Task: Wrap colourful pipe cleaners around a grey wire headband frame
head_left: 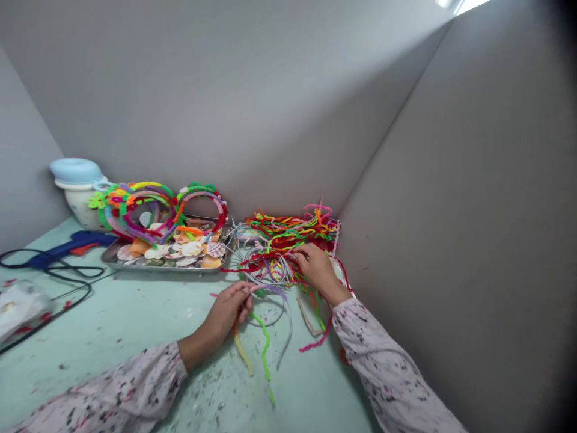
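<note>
My left hand [225, 313], low at the centre, is closed on a thin grey headband [287, 328] partly wrapped in pink and purple pipe cleaner. Its bare grey end curves down to the right. A yellow pipe cleaner [243, 353] and a bright green one [265, 349] trail over the table below that hand. Further right, my right hand [319, 272] is over a tangled heap of coloured pipe cleaners [293, 225], finger and thumb pinched on a strand. Several bare grey headbands [265, 273] lie between the hands, partly covered by strands.
Finished colourful headbands [148, 186] rest on a metal tray [162, 269] of shells [187, 249]. Behind stands a jar with a blue lid [76, 171]. A blue glue gun [67, 248] and its black cable [85, 288] lie at left. Grey panels [451, 210] enclose the table.
</note>
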A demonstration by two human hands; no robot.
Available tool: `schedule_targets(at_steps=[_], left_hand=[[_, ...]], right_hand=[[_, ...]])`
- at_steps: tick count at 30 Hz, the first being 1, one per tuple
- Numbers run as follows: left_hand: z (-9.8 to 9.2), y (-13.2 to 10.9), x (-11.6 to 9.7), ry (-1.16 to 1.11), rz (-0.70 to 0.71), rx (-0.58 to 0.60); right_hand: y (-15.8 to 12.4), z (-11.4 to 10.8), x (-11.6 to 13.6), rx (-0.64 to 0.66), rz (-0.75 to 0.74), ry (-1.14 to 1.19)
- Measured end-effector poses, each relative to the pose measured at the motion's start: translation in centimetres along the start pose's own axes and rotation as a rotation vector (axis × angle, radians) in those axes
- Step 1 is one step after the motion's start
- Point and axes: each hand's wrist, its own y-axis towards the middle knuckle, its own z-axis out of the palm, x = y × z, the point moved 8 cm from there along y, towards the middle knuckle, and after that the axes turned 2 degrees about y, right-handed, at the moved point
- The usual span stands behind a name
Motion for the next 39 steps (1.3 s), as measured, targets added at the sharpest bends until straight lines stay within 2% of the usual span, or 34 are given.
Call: schedule_targets(at_steps=[7,12,20,25,30,33,39], left_hand=[[-0.1,0.1,0.3,0.029,0.001,0.006],[0.0,0.2,0.4,0.038,0.003,0.016],[0.0,0.1,0.3,0.038,0.002,0.018],[0.0,0.0,0.2,0.047,0.004,0.022],[0.0,0.0,0.1,0.063,-0.009,0.019],[0.0,0.0,0.1,0.055,0.003,0.024],[-0.1,0.3,0.6,0.05,-0.002,0.032]], right_hand=[[3.4,3.6,0.5,-0.024,0.054,-0.064],[3.8,4.6,0.7,-0.09,0.031,-0.108],[3.8,3.8,-0.4,-0.134,0.061,-0.036],[3.6,4.2,0.5,-0.11,0.011,-0.035],[4.2,4.9,0.9,-0.109,0.021,-0.069],[4.5,4.7,0.5,-0.108,0.061,0.04],[4.0,3.5,-1.8,-0.158,0.264,0.372]])
